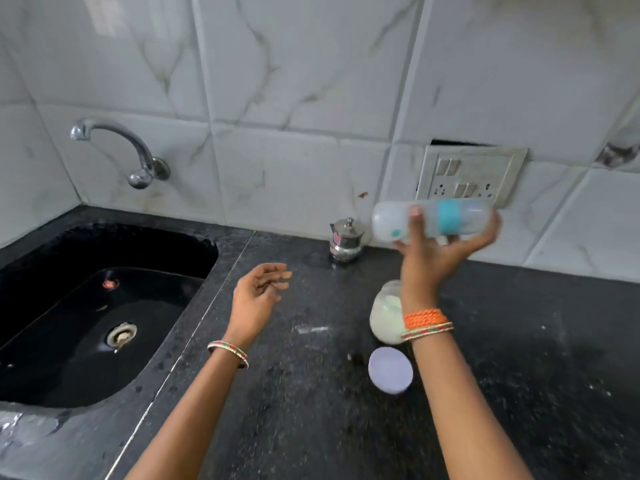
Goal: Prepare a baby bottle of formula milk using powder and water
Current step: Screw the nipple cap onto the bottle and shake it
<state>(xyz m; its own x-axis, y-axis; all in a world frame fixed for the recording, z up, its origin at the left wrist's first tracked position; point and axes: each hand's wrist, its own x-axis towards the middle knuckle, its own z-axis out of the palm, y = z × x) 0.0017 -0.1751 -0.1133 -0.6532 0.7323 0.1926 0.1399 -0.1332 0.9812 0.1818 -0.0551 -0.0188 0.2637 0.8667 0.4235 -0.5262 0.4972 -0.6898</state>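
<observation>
Black speckled counter w/ powder jar, lilac lid, small steel pot, inset sink.

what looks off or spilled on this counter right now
A thin streak of white powder lies spilled on the black counter, left of the open powder jar; its lid lies off beside it. On the wall, the switch plate sits askew, with a dark gap above it.

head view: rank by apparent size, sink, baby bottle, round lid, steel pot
1. sink
2. baby bottle, held sideways
3. and 4. round lid and steel pot look alike; the lid is nearer the camera, so unranked.
</observation>
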